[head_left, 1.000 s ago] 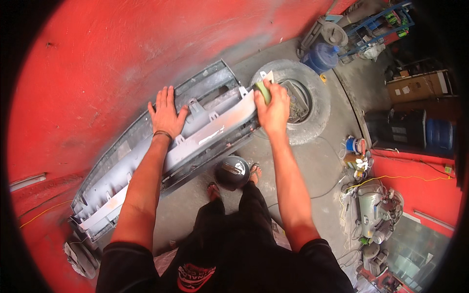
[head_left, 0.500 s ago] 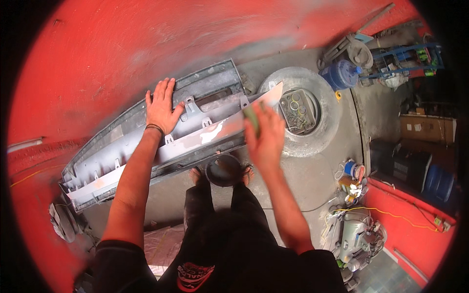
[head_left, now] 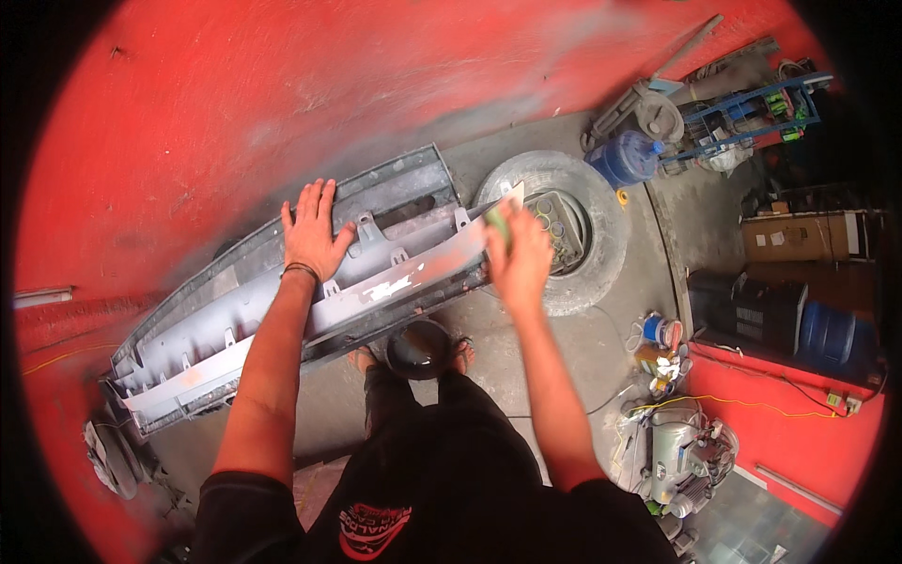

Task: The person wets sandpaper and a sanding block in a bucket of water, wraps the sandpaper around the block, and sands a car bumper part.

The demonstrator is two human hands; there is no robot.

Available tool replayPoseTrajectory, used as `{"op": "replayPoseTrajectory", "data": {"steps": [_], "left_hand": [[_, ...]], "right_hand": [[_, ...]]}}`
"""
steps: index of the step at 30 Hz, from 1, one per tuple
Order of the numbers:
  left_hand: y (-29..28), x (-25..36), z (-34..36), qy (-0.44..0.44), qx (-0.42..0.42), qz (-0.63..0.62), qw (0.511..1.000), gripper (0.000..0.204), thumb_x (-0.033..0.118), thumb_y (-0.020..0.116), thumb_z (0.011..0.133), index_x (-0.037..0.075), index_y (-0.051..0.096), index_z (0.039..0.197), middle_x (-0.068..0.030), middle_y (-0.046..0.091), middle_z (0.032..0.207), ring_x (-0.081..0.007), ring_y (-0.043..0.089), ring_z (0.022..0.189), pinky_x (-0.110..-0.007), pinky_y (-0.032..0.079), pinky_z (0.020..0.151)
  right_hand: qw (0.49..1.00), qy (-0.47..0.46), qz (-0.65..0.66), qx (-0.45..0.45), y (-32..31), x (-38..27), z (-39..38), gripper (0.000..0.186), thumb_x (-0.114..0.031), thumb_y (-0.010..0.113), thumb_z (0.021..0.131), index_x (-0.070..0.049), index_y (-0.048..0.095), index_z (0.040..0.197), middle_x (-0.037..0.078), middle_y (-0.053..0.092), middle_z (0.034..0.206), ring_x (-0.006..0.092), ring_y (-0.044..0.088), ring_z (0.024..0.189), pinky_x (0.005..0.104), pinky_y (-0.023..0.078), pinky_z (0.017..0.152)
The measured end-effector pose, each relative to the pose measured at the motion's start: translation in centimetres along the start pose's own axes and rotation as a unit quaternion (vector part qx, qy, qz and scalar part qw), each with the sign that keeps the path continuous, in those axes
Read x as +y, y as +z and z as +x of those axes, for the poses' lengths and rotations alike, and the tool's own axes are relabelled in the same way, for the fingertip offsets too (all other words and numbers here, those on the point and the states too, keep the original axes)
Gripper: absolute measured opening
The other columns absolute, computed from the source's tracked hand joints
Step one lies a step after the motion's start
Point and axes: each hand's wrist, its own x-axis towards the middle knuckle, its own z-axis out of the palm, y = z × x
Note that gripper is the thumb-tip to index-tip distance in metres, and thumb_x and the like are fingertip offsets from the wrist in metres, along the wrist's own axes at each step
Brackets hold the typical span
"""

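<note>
The left hand (head_left: 315, 233) rests open, fingers spread, over the pale panel (head_left: 434, 263) lying along a grey frame (head_left: 399, 177); the right hand (head_left: 522, 261) grips a green pad (head_left: 497, 224) near the panel's tip, beyond the frame; hard pressure there might flex or shift the panel.

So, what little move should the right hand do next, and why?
I'd probably slide the right hand and its small green block-like pad leftward along the long, curved white-and-grey panel. The pad is near the panel's pointed right end, with little surface beyond it, while the left hand lies spread farther left, perhaps steadying things.
</note>
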Motion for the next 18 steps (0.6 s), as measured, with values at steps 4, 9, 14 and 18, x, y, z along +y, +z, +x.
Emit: {"op": "replayPoseTrajectory", "data": {"steps": [4,9,14,18], "left_hand": [[0.5,2.2,1.4,0.022,0.004,-0.019,1.000,0.090,0.050,0.063,0.102,0.014,0.031,0.178,-0.0152,0.035,0.182,-0.0349,0.030,0.169,-0.067,0.016,0.135],[-0.6,0.0,-0.2,-0.006,-0.007,0.001,1.000,0.091,0.050,0.064,0.102,0.015,0.030,0.179,-0.0139,0.035,0.182,-0.0349,0.030,0.169,-0.067,0.016,0.135],[-0.1,1.8,1.4,0.006,-0.008,-0.012,1.000,0.093,0.053,0.063,0.100,0.014,0.031,0.178,-0.0140,0.034,0.183,-0.0339,0.029,0.170,-0.066,0.014,0.136],[-0.4,1.2,0.7,0.001,-0.006,-0.005,1.000,0.093,0.053,0.064,0.099,0.014,0.032,0.177,-0.0139,0.035,0.183,-0.0342,0.029,0.170,-0.066,0.014,0.136]], "right_hand": [[0.994,0.072,0.020,0.076,2.4,9.7,7.1,0.046,-0.036,0.068,0.109,-0.014,0.069,0.149,0.021,0.067,0.147,0.0445,0.066,0.122,0.0553,0.051,0.106],[0.999,0.027,-0.002,0.037,1.5,0.9,-0.6,0.052,-0.038,0.069,0.108,-0.019,0.067,0.156,0.020,0.067,0.149,0.0442,0.063,0.129,0.0573,0.049,0.107],[0.996,0.090,-0.005,0.004,1.9,8.6,7.7,0.050,-0.039,0.070,0.107,-0.022,0.070,0.154,0.015,0.067,0.149,0.0425,0.062,0.133,0.0579,0.047,0.110],[0.998,0.051,-0.035,-0.008,1.9,8.0,7.8,0.050,-0.039,0.072,0.106,-0.023,0.070,0.153,0.016,0.067,0.148,0.0425,0.062,0.133,0.0589,0.047,0.112]]}}
